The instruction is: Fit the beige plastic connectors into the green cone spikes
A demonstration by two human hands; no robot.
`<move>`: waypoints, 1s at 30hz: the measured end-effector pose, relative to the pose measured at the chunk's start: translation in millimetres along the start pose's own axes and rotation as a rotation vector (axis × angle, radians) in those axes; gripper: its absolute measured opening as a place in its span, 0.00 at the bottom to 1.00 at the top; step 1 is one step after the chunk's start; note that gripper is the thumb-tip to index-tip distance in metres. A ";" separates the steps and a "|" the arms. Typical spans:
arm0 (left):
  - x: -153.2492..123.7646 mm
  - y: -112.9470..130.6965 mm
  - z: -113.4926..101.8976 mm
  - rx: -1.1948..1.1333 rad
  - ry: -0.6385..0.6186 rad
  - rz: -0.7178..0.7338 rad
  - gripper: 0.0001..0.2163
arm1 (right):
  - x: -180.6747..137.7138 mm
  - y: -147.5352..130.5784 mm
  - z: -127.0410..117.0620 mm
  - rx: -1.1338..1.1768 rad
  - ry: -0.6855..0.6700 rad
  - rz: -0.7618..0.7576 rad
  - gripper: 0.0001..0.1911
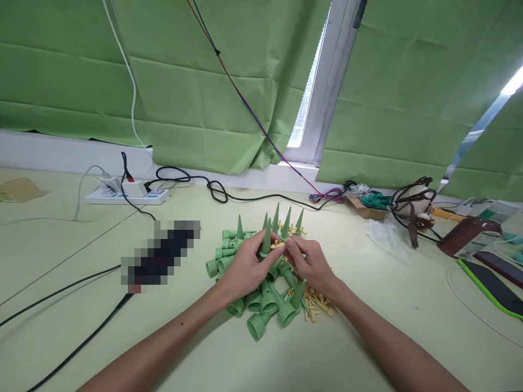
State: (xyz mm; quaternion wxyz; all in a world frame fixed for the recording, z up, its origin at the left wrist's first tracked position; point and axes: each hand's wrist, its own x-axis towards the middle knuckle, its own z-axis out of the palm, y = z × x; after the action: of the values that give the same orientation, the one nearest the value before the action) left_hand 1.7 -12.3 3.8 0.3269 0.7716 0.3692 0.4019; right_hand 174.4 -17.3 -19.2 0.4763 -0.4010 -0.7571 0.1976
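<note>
Green plastic spike (267, 239) upright in my left hand's (249, 262) closed fingers, I pinch a yellow fitting (278, 246) at its side with my right hand (310, 262), loose green spikes (256, 326) crowding beneath, a black cable (245, 199) running behind

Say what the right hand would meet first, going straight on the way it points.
The right hand would probably meet the left hand first, though depth between them is unclear.
</note>
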 end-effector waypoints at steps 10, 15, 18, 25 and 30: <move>3.3 -3.1 -1.8 -0.060 0.085 -0.042 0.12 | -1.4 -3.1 1.6 0.034 0.061 -0.113 0.10; 3.2 -2.1 -1.2 -0.038 0.054 -0.028 0.13 | -0.1 -2.3 0.2 0.009 0.075 -0.165 0.06; 2.6 -2.6 -1.1 -0.032 0.033 -0.030 0.13 | 0.6 -2.5 -0.3 0.010 0.070 -0.157 0.04; 1.0 -0.8 -0.6 -0.028 0.019 -0.032 0.14 | 2.1 -1.1 -0.1 0.012 0.090 -0.180 0.05; 1.0 1.3 0.7 -0.061 0.005 -0.043 0.13 | 2.5 -1.2 -0.7 -0.011 0.096 -0.173 0.05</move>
State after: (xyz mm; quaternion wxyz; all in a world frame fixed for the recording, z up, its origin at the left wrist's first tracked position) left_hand 3.1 -12.3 4.9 0.3578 0.7523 0.3739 0.4076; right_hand 174.0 -16.1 -16.6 0.5253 -0.3456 -0.7663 0.1321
